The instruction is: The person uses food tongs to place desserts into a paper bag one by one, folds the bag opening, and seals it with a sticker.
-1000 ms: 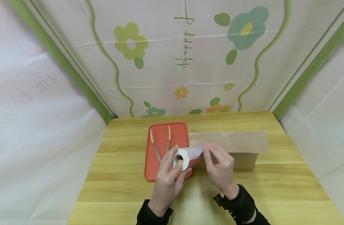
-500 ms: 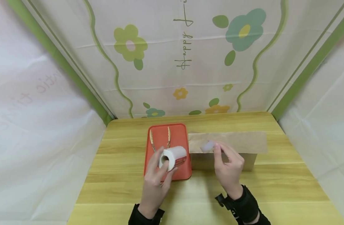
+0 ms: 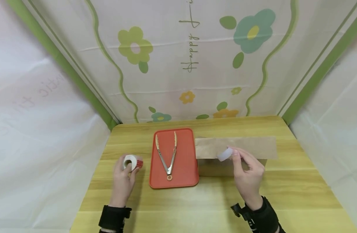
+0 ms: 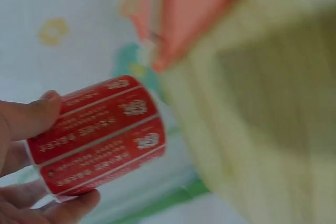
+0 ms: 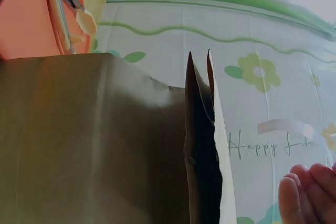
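My left hand [image 3: 122, 181] grips a roll of red stickers [image 4: 102, 135] over the table, left of the tray. White print shows on its labels in the left wrist view. Between thumb and fingertips my right hand [image 3: 249, 176] pinches one peeled sticker [image 3: 224, 155], a small curled strip whose pale side faces up. It hangs above a brown paper bag [image 3: 216, 166]. In the right wrist view the bag's mouth gapes slightly, with its edges apart, and the sticker [image 5: 286, 126] stands clear of it.
A red tray [image 3: 185, 165] lies left of the bag. Metal tongs [image 3: 169, 171] with pale tips rest on it, arms spread. A white cloth [image 3: 166, 74] with printed flowers rises behind the wooden table [image 3: 172, 210].
The sticker has come off the roll and stays in my right hand, which shifts slightly right. My left hand has carried the roll leftward, past the tray, uncovering the tongs.
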Demonstrator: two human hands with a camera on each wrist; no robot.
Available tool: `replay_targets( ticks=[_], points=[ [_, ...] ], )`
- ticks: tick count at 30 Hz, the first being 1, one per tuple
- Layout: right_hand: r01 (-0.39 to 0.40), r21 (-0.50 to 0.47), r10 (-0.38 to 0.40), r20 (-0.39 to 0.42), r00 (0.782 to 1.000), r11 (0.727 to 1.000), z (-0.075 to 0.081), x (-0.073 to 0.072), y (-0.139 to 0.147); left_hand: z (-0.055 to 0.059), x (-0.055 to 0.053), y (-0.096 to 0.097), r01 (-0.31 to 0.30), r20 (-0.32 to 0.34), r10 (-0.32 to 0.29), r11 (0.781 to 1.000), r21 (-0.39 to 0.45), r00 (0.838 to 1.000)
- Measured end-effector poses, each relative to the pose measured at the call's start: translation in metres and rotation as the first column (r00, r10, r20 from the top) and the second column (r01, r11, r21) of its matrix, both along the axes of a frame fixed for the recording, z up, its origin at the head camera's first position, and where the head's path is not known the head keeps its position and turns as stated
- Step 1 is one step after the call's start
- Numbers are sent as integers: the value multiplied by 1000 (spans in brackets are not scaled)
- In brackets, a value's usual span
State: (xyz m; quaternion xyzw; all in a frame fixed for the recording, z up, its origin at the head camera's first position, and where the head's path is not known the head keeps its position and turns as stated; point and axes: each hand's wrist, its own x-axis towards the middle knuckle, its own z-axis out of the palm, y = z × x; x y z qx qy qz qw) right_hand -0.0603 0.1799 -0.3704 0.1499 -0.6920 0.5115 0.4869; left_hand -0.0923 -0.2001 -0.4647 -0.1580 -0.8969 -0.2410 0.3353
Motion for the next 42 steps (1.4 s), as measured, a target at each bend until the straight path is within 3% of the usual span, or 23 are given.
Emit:
replay_targets(
  ticks=[2,6,12,15,19,20,21,22,24,25,26,27,29,31,32,34,38,42],
  points=[
    [-7,0,7,12,1000,1000,0,1,1,-10,-2,-14,-58,61,59,998,-27,996],
    [-19,4,18,27,999,1000,-1,3,1,-26,0,-32,-129,186,140,989,-72,973],
    [-15,9,15,31,999,1000,-6,4,3,-42,-3,-44,-167,235,173,985,-46,957],
    [-1,13,0,48,999,1000,-13,2,7,-42,-6,-41,-231,264,239,971,-62,934],
    [12,21,-14,99,995,1000,-29,-1,12,-30,-11,-25,-388,269,399,917,-96,877],
    [14,22,-16,114,993,1000,-33,-1,13,-25,-12,-17,-410,257,420,907,-93,870],
    [14,24,-17,127,992,1000,-36,-2,13,-19,-13,-7,-413,218,417,909,-65,883],
    [15,22,-18,136,990,1000,-38,-2,13,-12,-15,5,-393,157,392,919,-30,906],
    [20,18,-22,149,989,1000,-42,-2,12,3,-16,34,-279,-13,279,960,24,960],
    [24,17,-27,155,987,1000,-43,-3,11,11,-16,51,-191,-117,193,981,34,974],
    [30,17,-33,160,987,999,-44,-3,10,19,-15,70,-86,-222,92,996,39,971],
    [37,17,-40,166,985,999,-44,-3,9,26,-13,89,9,-322,-3,1000,17,947],
    [55,20,-57,183,982,998,-43,-4,7,39,-8,128,140,-454,-149,989,-53,878],
    [65,22,-68,206,976,998,-41,-5,4,47,-3,161,222,-526,-246,969,-109,814],
    [69,21,-72,220,973,997,-40,-5,2,49,-1,175,247,-542,-278,960,-131,793],
    [67,12,-67,254,965,998,-36,-4,-2,51,2,197,256,-542,-305,952,-165,783],
    [33,-35,-20,316,949,999,-30,-2,-9,50,2,221,243,-507,-309,951,-194,805],
    [-16,-72,39,331,943,997,-28,0,-14,48,-4,229,232,-540,-297,955,-186,787]
  ],
)
